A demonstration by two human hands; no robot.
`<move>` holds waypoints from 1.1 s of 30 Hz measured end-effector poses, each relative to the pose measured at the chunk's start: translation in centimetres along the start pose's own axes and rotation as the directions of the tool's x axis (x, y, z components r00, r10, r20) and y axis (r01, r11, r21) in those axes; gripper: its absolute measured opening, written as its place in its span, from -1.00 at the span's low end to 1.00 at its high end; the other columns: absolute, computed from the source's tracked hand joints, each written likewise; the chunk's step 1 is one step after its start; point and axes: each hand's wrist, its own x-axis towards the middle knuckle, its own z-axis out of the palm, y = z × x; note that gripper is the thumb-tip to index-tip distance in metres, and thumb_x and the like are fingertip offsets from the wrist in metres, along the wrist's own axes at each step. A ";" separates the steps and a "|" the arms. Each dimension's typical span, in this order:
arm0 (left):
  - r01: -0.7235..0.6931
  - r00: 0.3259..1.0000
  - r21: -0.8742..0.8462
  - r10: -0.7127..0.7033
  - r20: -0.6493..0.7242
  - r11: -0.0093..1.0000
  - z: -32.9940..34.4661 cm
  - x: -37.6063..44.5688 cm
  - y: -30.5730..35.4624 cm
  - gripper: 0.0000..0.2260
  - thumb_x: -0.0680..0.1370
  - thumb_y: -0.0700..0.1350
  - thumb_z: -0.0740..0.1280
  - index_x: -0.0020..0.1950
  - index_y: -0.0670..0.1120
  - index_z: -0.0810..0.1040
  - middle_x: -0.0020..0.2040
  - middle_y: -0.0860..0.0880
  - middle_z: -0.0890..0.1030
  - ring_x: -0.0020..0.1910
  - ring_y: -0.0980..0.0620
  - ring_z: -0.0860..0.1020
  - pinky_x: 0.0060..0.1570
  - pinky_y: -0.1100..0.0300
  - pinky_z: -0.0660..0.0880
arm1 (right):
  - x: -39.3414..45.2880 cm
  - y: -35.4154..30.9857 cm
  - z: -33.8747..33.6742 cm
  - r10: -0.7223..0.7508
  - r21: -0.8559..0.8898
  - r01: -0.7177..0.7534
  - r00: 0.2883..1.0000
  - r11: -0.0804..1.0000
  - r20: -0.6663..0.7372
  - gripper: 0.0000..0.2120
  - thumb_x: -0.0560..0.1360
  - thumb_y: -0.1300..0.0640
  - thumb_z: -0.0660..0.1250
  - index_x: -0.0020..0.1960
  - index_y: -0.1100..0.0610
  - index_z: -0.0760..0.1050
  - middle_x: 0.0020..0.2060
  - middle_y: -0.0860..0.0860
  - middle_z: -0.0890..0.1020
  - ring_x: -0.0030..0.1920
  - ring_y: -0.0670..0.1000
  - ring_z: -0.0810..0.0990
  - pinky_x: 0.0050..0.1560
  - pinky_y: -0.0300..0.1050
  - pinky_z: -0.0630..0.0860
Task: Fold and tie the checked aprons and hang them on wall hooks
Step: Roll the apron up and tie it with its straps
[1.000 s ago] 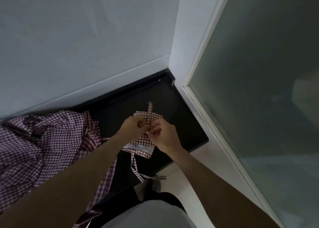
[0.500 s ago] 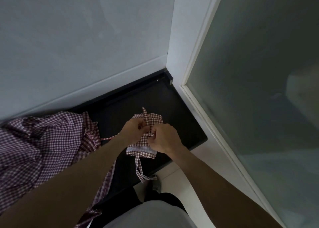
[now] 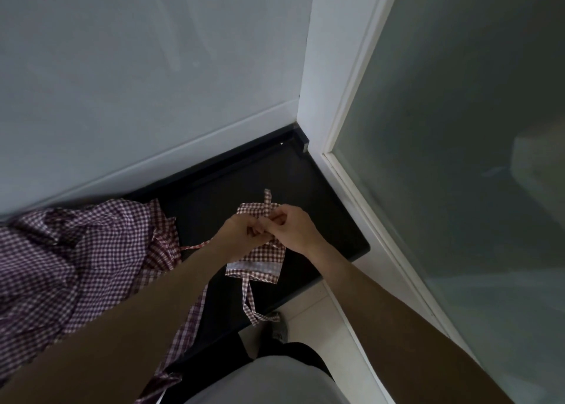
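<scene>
Both hands meet over the black bench [image 3: 321, 189], centre frame. Left hand [image 3: 241, 235] and right hand [image 3: 295, 230] each pinch the strap [image 3: 267, 200] of the small folded checked apron [image 3: 260, 260], fingertips touching at the knot area. One strap end sticks up at 12 o'clock from the hands; another strap tail [image 3: 249, 299] hangs down at 6 o'clock past the bench edge. Folded bundle sits just under the hands, held off the bench surface as far as I can tell. Loose pile of checked aprons [image 3: 76, 250] lies at 9 o'clock on the bench, draping over its front edge. Frosted glass door [image 3: 458, 128] at 3 o'clock.
</scene>
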 end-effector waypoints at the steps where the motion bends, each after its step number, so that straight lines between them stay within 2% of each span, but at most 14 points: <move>1: 0.004 1.000 -0.002 -0.004 0.000 1.000 0.1 0.0 0.0 -0.79 0.52 -0.03 0.46 0.05 -0.13 0.64 -0.02 -0.08 0.64 -0.04 0.02 0.60 -0.14 0.34 0.46 | 0.2 -0.3 0.1 -0.018 -0.032 0.018 1.000 0.999 0.016 -0.77 0.55 0.00 0.40 0.04 0.17 0.60 -0.13 -0.01 0.64 -0.13 -0.09 0.62 -0.12 -0.25 0.51; 4: 0.008 1.000 -0.001 -0.008 -0.005 1.000 0.0 -0.1 -0.1 -0.81 0.51 -0.04 0.46 0.04 -0.12 0.65 -0.05 -0.01 0.61 -0.09 0.12 0.57 -0.19 0.45 0.42 | 0.7 -0.6 0.2 -0.045 -0.102 0.049 0.998 0.994 0.042 -0.84 0.59 0.06 0.35 -0.08 0.15 0.55 -0.16 0.05 0.64 -0.17 -0.03 0.61 -0.17 -0.22 0.49; 6: -0.013 1.000 0.005 0.013 -0.009 1.000 0.1 0.0 -0.2 -0.83 0.52 -0.03 0.45 0.03 -0.09 0.67 -0.05 0.04 0.60 -0.12 0.19 0.53 -0.21 0.50 0.36 | 0.7 -0.7 0.1 -0.055 -0.108 0.055 0.998 0.993 -0.001 -0.86 0.60 0.07 0.33 -0.08 0.11 0.50 -0.16 0.04 0.62 -0.17 -0.02 0.61 -0.17 -0.18 0.51; 9: -0.032 0.999 0.017 0.032 -0.002 0.999 0.1 0.0 -0.4 -0.84 0.52 0.00 0.44 0.02 -0.04 0.69 0.03 0.05 0.62 -0.04 0.17 0.54 -0.10 0.41 0.39 | 0.8 -0.8 -0.1 -0.095 -0.142 0.086 0.994 0.986 -0.060 -0.84 0.59 0.06 0.34 -0.06 0.15 0.51 -0.17 0.05 0.63 -0.16 0.01 0.63 -0.10 -0.03 0.59; 11: -0.053 0.999 0.052 0.052 0.008 0.997 0.2 -0.1 -0.4 -0.89 0.52 0.00 0.44 -0.02 -0.01 0.68 0.00 0.06 0.60 -0.09 0.18 0.52 -0.10 0.33 0.40 | 0.8 -0.9 -0.3 -0.104 -0.160 0.094 0.993 0.983 -0.055 -0.84 0.59 0.06 0.35 -0.07 0.15 0.52 -0.16 0.06 0.64 -0.16 0.02 0.63 -0.08 -0.01 0.60; 14: -0.068 0.998 0.082 0.068 0.005 0.994 0.3 -0.2 -0.1 -0.91 0.53 -0.01 0.44 -0.03 0.00 0.66 -0.03 0.08 0.57 -0.13 0.21 0.48 -0.13 0.31 0.38 | 0.7 -1.1 -0.7 -0.130 -0.174 0.115 0.989 0.978 -0.077 -0.85 0.57 0.07 0.37 -0.11 0.14 0.52 -0.18 0.06 0.63 -0.17 0.01 0.62 -0.12 -0.06 0.58; 18: -0.078 0.997 0.127 0.077 0.012 0.989 0.2 -0.1 0.3 -0.89 0.55 -0.03 0.42 0.00 -0.04 0.66 -0.02 0.09 0.54 -0.12 0.21 0.46 -0.20 0.50 0.31 | 0.6 -1.2 -1.2 -0.168 -0.206 0.143 0.980 0.968 -0.110 -0.81 0.56 0.08 0.39 -0.20 0.04 0.46 -0.27 -0.04 0.59 -0.27 -0.09 0.56 -0.26 -0.26 0.43; 22: -0.037 0.999 0.085 0.037 -0.007 0.996 0.4 -0.1 0.5 -0.94 0.53 -0.08 0.43 -0.08 -0.04 0.61 -0.07 0.08 0.52 -0.17 0.24 0.47 -0.25 0.48 0.34 | 0.5 -1.3 -1.1 -0.179 -0.192 0.154 0.976 0.969 -0.124 -0.82 0.56 0.09 0.39 -0.19 0.06 0.48 -0.28 -0.01 0.61 -0.27 -0.08 0.58 -0.25 -0.24 0.45; 27: -0.008 0.999 0.088 0.005 0.035 0.996 0.2 0.0 0.8 -0.91 0.53 -0.09 0.44 -0.05 -0.09 0.65 -0.11 0.11 0.54 -0.18 0.25 0.48 -0.28 0.55 0.37 | 0.6 -1.1 -1.4 -0.178 -0.181 0.147 0.969 0.972 -0.173 -0.81 0.54 0.08 0.41 -0.21 0.08 0.50 -0.32 -0.01 0.60 -0.31 -0.08 0.57 -0.29 -0.23 0.45; 30: -0.012 0.999 0.102 0.008 0.041 0.995 0.1 0.1 0.9 -0.93 0.53 -0.08 0.44 -0.09 -0.06 0.64 -0.14 0.12 0.53 -0.18 0.23 0.49 -0.25 0.60 0.35 | 0.7 -1.2 -1.9 -0.169 -0.169 0.146 0.977 0.975 -0.127 -0.82 0.54 0.08 0.42 -0.22 0.06 0.50 -0.30 -0.05 0.61 -0.29 -0.10 0.59 -0.27 -0.25 0.44; 33: -0.026 0.999 0.120 0.021 0.042 0.992 0.0 0.0 1.1 -0.89 0.54 -0.06 0.44 -0.06 -0.09 0.68 -0.10 0.07 0.59 -0.21 0.29 0.47 -0.24 0.60 0.35 | 0.7 -1.2 -2.8 -0.148 -0.137 0.145 0.989 0.980 -0.010 -0.84 0.55 0.09 0.41 -0.18 0.07 0.52 -0.24 -0.04 0.63 -0.23 -0.11 0.61 -0.21 -0.26 0.46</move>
